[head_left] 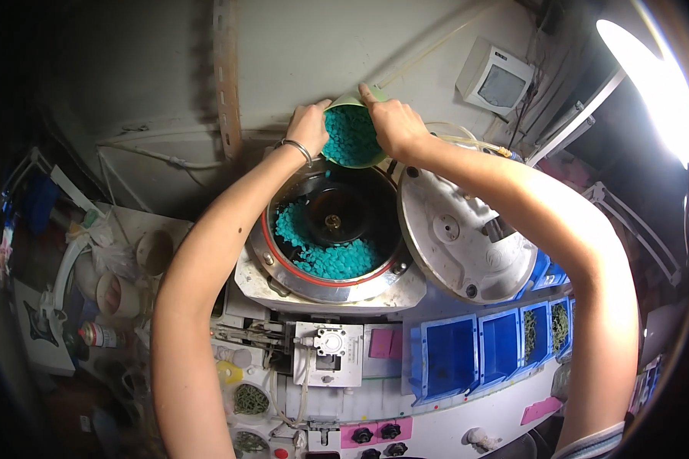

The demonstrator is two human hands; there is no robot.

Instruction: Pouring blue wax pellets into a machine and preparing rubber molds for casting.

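Note:
Both of my hands grip a light green tub by its sides, tilted over the back of a round metal machine bowl. My left hand, with a bangle at its wrist, is closed on the tub's left side. Closed on the right side is my right hand. Inside the tub are many small turquoise pellets. More turquoise pellets lie in a curved band in the bowl, around its dark centre hub. A red seal runs round the bowl's rim.
A heavy round metal lid stands swung aside, right of the bowl. Blue bins, some holding green bits, line the front right. A lit lamp and a small white monitor are at upper right. Cups and a spray can sit left.

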